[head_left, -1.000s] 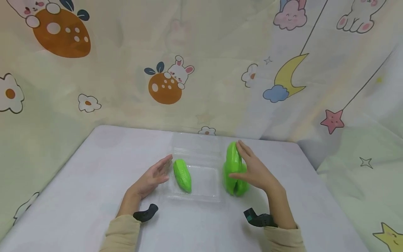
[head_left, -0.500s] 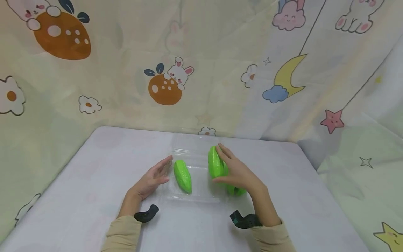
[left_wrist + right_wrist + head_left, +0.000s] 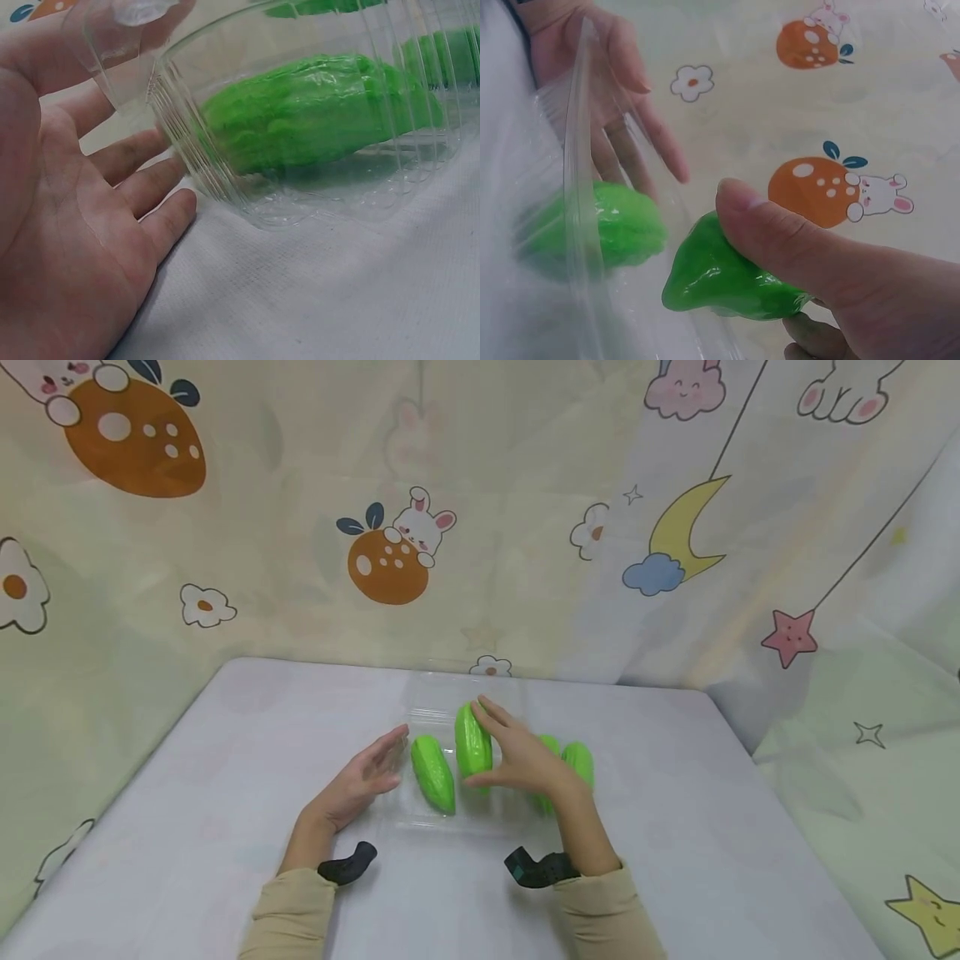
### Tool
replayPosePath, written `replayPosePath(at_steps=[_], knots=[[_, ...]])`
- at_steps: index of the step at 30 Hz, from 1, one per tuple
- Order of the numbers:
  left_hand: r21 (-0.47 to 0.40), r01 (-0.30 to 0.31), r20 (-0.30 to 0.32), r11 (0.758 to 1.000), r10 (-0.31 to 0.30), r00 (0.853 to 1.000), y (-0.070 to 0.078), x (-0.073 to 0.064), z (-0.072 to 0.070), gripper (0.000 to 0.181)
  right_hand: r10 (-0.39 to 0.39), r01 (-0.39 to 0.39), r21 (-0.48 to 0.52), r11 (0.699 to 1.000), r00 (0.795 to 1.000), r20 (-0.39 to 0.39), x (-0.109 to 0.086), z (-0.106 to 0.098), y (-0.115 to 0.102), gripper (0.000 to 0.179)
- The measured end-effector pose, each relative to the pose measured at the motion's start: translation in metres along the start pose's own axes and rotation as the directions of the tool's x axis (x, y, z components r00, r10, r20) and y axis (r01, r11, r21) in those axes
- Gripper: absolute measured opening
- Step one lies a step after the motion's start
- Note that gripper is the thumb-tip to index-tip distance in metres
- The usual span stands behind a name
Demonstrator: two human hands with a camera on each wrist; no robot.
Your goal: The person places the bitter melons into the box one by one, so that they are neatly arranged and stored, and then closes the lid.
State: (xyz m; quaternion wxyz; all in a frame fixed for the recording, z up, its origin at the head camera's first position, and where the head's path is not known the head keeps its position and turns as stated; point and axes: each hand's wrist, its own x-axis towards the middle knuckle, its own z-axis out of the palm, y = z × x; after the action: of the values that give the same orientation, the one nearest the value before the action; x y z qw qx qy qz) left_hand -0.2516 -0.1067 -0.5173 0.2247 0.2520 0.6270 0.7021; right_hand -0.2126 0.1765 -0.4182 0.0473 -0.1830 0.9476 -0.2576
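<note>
My right hand [image 3: 517,760] grips a glossy green bitter melon [image 3: 472,743] between thumb and fingers, above the clear plastic box [image 3: 491,825]. In the right wrist view the thumb lies over this held melon [image 3: 712,274], and most of the other fingers are hidden. A second bitter melon [image 3: 432,774] lies inside the box along its left side; its bumpy skin shows through the wall in the left wrist view. My left hand [image 3: 358,785] stands at the box's left wall, fingers extended and touching or very near the plastic [image 3: 180,127].
Further green bitter melons [image 3: 578,762] lie on the white table [image 3: 697,827] right of the box, partly behind my right hand. The box's transparent lid [image 3: 465,693] lies folded back toward the table's rear edge. A printed cloth [image 3: 525,568] hangs behind.
My right hand has carried the bitter melon leftward from the pile at the right to over the box. The left hand has stayed at the box's left side.
</note>
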Motion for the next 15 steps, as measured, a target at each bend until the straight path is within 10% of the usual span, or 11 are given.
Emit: replayPosePath(at_steps=[15], knots=[[-0.028, -0.013, 0.0, 1.0, 0.013, 1.0, -0.001, 0.0, 0.0, 0.078, 0.008, -0.008, 0.048, 0.999, 1.0, 0.0, 0.004, 0.014, -0.001, 0.111]])
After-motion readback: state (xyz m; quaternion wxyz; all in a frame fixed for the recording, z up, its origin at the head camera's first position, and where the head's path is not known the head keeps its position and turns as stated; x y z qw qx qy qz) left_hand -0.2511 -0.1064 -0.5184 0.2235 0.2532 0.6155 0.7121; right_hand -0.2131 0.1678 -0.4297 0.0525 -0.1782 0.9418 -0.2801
